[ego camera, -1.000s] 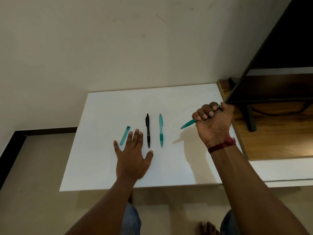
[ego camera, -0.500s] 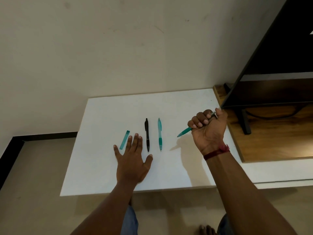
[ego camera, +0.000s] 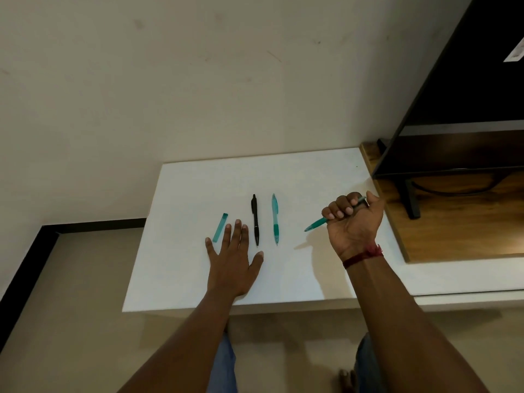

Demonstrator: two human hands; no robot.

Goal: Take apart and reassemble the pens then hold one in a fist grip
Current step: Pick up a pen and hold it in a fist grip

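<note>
Three pens on show, and one is up off the surface (ego camera: 198,182): the right hand (ego camera: 354,222) has all its fingers curled tight round a green pen (ego camera: 317,224) in a full fist. The tip pokes out to the left and slants down toward the white top, throwing a shadow there, while the other end just peeks past the thumb. A red thread (ego camera: 364,254) circles that wrist. Over to the left hand (ego camera: 231,262): it lies flat, palm down, with fingers straight and slightly fanned, gripping nothing. Just right of its fingers lies the black pen (ego camera: 255,219), pointing away toward the wall. Beside that, parallel and a little apart, lies a teal pen (ego camera: 275,219), which sits between the black one and the raised fist. Left of the fingers lies a short teal piece (ego camera: 220,227), a touch slanted, its near end just beside the little finger. Far right, a dark screen (ego camera: 467,95) stands on a wooden shelf (ego camera: 453,222).
</note>
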